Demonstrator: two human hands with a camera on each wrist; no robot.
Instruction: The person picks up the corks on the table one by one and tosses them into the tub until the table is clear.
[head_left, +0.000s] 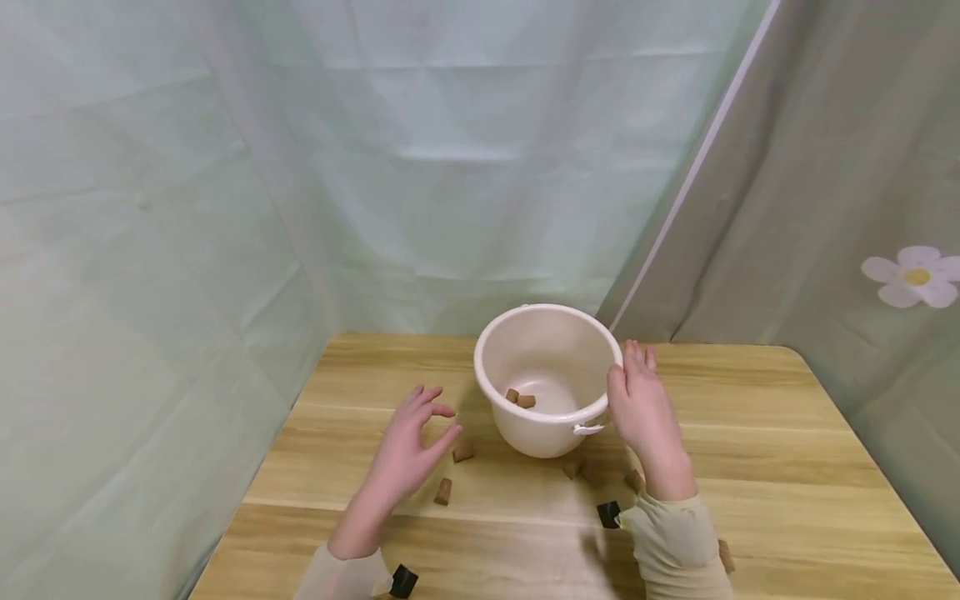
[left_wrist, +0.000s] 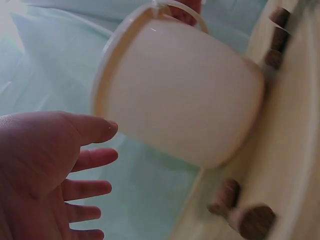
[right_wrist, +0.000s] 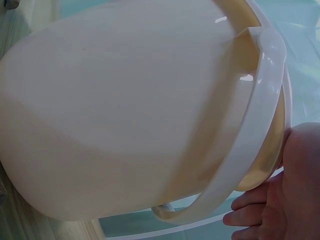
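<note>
A white plastic bucket [head_left: 543, 437] stands at the back of the wooden table, its mouth facing up, with two brown corks [head_left: 527, 402] inside. My right hand [head_left: 645, 408] grips the right side of the rim, thumb at the edge; in the right wrist view its fingers [right_wrist: 250, 216] lie just under the rim beside the bucket's handle [right_wrist: 250, 130]. Left of the bucket, my left hand [head_left: 408, 446] hovers with spread fingers and holds nothing. In the left wrist view its thumb tip [left_wrist: 107, 130] overlaps the rim's edge.
Two loose corks, one nearer the bucket [head_left: 463, 452] and another cork [head_left: 443, 492], lie by my left hand. More corks [head_left: 573, 468] lie before the bucket and near my right forearm [head_left: 675, 542]. A pale curtain [head_left: 450, 208] hangs behind the table [head_left: 787, 467].
</note>
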